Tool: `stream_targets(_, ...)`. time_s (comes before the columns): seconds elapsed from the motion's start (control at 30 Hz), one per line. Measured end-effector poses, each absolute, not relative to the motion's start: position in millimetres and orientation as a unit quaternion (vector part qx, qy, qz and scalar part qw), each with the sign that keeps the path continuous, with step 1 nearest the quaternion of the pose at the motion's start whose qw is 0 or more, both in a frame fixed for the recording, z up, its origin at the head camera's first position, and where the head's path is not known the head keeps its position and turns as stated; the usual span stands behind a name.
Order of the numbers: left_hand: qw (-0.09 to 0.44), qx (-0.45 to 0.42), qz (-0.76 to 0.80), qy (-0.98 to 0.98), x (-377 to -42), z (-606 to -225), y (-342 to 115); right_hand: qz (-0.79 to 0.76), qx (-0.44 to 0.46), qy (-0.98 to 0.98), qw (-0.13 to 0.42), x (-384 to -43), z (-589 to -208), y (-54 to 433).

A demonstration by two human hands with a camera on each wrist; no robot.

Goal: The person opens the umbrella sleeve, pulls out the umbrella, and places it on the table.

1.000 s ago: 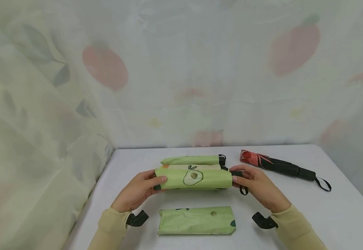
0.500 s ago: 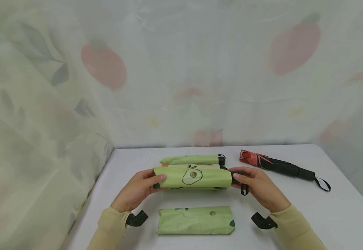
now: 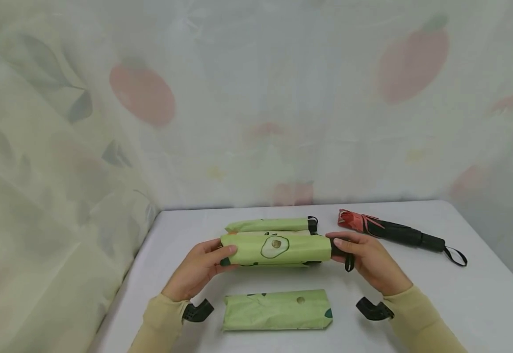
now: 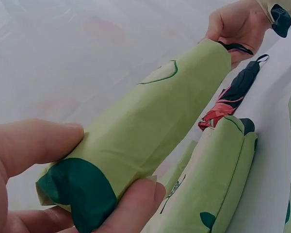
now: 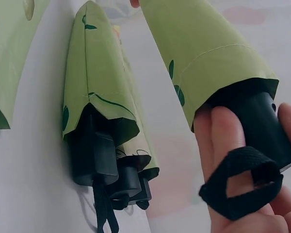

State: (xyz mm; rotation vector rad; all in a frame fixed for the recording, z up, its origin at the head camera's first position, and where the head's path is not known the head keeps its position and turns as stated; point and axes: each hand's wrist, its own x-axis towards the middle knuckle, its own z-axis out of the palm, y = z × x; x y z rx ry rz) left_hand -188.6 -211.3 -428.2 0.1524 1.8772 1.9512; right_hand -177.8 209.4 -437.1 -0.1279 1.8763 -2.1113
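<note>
Both hands hold a folded umbrella [image 3: 300,249] in a light green sleeve printed with an avocado, level above the table. My left hand [image 3: 200,267] pinches the sleeve's closed end, with its dark green patch, between thumb and fingers. At the other end, my right hand [image 3: 367,255] grips the black handle [image 5: 262,126], whose wrist strap [image 5: 247,189] hangs over the fingers. Below and behind it, three sleeved umbrellas lie side by side: a green one [image 5: 99,63] in front, partly hidden in the head view, a cream one, and another green one [image 3: 267,225] at the back.
A flat green sleeve [image 3: 278,311] lies nearest the person on the white table [image 3: 186,225]. At the back right is a black and red folded umbrella [image 3: 399,233] with a looped strap. Patterned curtains [image 3: 239,98] hang behind and to the left.
The held umbrella has shifted slightly right and up, together with both hands. The head view has tilted a little. Both hands keep their hold, and the other umbrellas and flat sleeve stay in place.
</note>
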Motion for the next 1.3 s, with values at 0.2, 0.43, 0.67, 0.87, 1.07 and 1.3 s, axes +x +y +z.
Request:
stream_targets(0.2,0.211,0.057,0.705,0.675,-189.5,-426.0,-210.5,-0.746,-0.036,0.648,0.153,-178.3,-432.4,210.6)
stream_targets(0.43,0.211,0.067,0.704,0.675,-188.7,-423.9,-213.2,-0.755,-0.034,0.639,0.147,-179.9,-429.1,209.8)
stream_targets(0.67,0.216,0.074,0.701,0.676,-187.3,-424.4,-213.6,-0.756,-0.032,0.638,0.142,-180.4,-426.8,211.4)
stream_targets(0.87,0.223,0.083,0.703,0.67,-186.7,-423.7,-213.1,-0.763,-0.035,0.629,0.143,-180.2,-426.1,213.4)
stream_targets(1.07,0.22,0.081,0.698,0.676,-186.7,-421.9,-213.5,-0.77,-0.044,0.622,0.136,-178.3,-426.6,216.0)
stream_targets(1.3,0.209,0.076,0.701,0.677,-187.7,-422.2,-215.5,-0.782,-0.058,0.609,0.117,-178.2,-429.6,222.8)
